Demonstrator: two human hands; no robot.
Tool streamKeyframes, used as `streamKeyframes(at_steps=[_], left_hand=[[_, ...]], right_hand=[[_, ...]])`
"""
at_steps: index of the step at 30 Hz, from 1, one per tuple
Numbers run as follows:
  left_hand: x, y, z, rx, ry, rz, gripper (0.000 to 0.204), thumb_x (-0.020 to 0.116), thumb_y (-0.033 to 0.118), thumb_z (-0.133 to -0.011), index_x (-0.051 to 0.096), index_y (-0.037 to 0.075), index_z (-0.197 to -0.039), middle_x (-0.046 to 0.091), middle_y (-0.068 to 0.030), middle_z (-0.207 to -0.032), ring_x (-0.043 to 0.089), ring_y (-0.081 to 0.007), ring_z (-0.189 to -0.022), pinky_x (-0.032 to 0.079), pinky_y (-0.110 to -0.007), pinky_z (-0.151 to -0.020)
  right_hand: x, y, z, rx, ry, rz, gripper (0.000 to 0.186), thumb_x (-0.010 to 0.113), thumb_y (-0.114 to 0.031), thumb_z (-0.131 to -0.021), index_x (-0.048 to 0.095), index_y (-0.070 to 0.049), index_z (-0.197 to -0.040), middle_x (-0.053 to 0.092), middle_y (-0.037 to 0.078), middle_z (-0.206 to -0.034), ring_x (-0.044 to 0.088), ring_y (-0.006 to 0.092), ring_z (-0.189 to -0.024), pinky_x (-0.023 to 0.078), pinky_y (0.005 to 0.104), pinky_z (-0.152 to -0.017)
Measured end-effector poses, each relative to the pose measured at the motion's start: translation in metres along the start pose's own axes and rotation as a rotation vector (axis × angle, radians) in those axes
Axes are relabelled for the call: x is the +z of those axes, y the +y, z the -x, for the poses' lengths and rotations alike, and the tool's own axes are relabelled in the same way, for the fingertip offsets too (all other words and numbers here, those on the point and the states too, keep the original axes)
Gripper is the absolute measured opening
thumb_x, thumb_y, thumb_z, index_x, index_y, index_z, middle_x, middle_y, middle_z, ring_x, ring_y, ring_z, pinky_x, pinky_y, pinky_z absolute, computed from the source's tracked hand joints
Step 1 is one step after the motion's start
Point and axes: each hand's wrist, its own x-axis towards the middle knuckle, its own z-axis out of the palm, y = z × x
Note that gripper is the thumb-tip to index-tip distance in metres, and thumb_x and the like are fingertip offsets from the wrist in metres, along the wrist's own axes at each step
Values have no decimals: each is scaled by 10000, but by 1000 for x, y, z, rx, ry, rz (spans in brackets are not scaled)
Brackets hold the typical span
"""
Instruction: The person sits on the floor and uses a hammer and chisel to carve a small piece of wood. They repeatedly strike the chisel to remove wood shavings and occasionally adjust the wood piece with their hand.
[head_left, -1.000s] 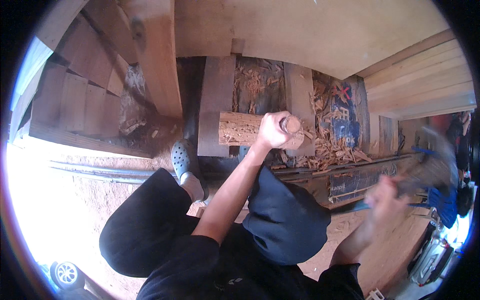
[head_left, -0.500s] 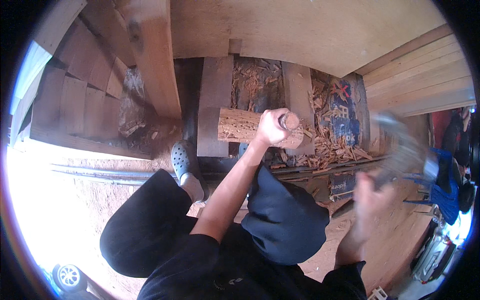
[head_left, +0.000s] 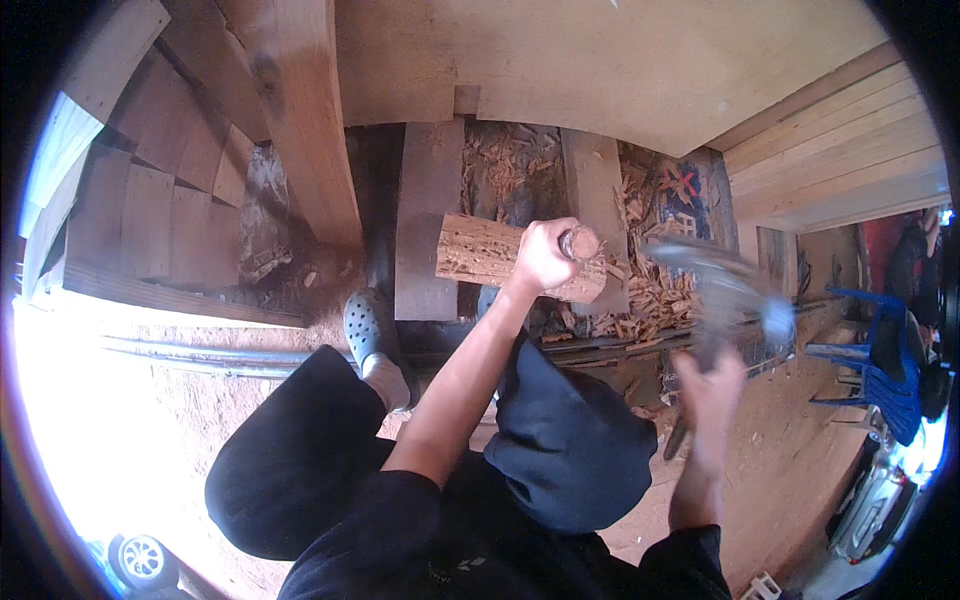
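My left hand [head_left: 545, 255] is wrapped round an upright handle with a round wooden end [head_left: 579, 242]. Its lower part is hidden by my fist and I cannot tell what kind of tool it is. Beneath that fist lies a short wooden block [head_left: 480, 250], its surface pitted with many cuts. My right hand [head_left: 712, 385] grips a hammer [head_left: 715, 265] by its handle, to the right of the block and apart from it. The metal head is blurred by motion. The block rests across two flat boards [head_left: 428, 215] on the ground.
Wood chips [head_left: 645, 300] lie thick around the boards. A wooden panel [head_left: 580, 60] stands ahead, with a thick post [head_left: 300, 120] to its left. Metal pipes [head_left: 200, 357] run across the ground near my shoe [head_left: 370, 325]. A blue chair [head_left: 880, 360] stands at the right.
My right hand has swung the hammer left, toward the block. My left hand stays on the handle, and the block has hardly moved.
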Motion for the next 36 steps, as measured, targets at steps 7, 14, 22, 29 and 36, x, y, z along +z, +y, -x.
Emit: streamKeyframes(at_steps=[7, 14, 22, 29, 36], left_hand=[[4, -6, 3, 30, 52, 16, 208, 653, 38, -590, 635, -4, -794, 655, -166, -763, 674, -308, -746, 511, -327, -657], [1, 1, -2, 78, 8, 18, 218, 651, 56, -590, 640, 4, -801, 655, -166, -770, 670, -314, -756, 508, -328, -657], [8, -2, 5, 37, 71, 18, 180, 655, 45, -582, 628, 11, -757, 652, -141, -727, 670, -270, -710, 502, -318, -652], [6, 1, 10, 50, 121, 30, 216, 656, 35, -555, 619, 10, -766, 650, -141, -730, 671, -267, -720, 499, -311, -661], [3, 1, 9, 49, 84, 13, 226, 708, 62, -572, 611, 3, -767, 642, -150, -727, 665, -271, -705, 498, -312, -655]], right_hand=[[-49, -40, -12, -592, 261, -808, 82, 496, -80, -829, 538, -78, -759, 474, 31, -619, 431, 155, -472, 398, 286, -485], [89, 14, -16, 181, -163, 66, 360, 644, -174, -736, 595, 55, -1009, 648, 249, -893, 622, 422, -870, 489, 427, -769], [88, 43, 0, 263, -183, -23, 332, 631, -124, -741, 590, 50, -1021, 638, 262, -859, 642, 392, -864, 484, 412, -756], [120, 78, -21, 349, -319, 74, 324, 613, -187, -748, 597, 53, -966, 630, 271, -869, 617, 422, -897, 472, 440, -771], [128, 80, -31, 378, -390, 236, 325, 618, -216, -747, 602, 31, -957, 625, 280, -917, 591, 436, -941, 463, 475, -788]])
